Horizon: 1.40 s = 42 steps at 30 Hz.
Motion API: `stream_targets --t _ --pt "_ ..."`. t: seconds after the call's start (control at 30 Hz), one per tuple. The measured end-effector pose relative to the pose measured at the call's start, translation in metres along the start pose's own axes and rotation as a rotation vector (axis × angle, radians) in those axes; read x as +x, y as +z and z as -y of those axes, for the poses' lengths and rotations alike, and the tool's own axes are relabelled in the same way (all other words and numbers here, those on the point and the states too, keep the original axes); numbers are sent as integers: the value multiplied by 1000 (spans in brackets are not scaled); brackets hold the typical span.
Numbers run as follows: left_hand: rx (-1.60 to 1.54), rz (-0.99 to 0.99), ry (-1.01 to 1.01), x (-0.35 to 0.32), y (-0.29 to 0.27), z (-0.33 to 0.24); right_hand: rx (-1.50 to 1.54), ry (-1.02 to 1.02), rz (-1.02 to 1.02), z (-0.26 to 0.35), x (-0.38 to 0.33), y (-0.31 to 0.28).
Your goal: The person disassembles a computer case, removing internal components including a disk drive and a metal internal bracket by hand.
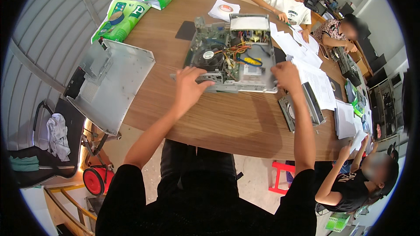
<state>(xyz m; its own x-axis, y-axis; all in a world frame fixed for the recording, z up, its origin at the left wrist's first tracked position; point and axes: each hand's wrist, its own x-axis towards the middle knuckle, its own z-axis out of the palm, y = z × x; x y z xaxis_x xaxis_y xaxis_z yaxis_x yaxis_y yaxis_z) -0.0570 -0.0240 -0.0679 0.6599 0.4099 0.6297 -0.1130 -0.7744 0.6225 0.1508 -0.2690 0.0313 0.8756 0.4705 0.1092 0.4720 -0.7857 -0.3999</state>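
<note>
Since the opened computer case [245,86] is on the table [205,118], I'd steady it by its rim and stay clear of the wires [236,53] inside. Left hand [190,84] is spread at the front edge, right hand [287,77] curls at the right side; can't tell how firmly.

Black short-sleeved top [205,214], dark trousers [221,161], both hands [190,85] bare
</note>
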Motion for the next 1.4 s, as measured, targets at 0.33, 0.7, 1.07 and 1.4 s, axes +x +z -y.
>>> stream_targets --t 0.33,0.7,1.07,1.4 --pt "-299 -170 -297 -35 37 -74 -90 -227 -254 63 19 -96" --pt "-671 32 -492 -41 79 -87 -161 -474 -251 120 36 -120" --pt "-793 226 -428 -40 93 -78 -50 -564 -219 124 20 -109" --pt "-731 274 -324 -36 63 -67 255 -393 -435 113 21 -102"
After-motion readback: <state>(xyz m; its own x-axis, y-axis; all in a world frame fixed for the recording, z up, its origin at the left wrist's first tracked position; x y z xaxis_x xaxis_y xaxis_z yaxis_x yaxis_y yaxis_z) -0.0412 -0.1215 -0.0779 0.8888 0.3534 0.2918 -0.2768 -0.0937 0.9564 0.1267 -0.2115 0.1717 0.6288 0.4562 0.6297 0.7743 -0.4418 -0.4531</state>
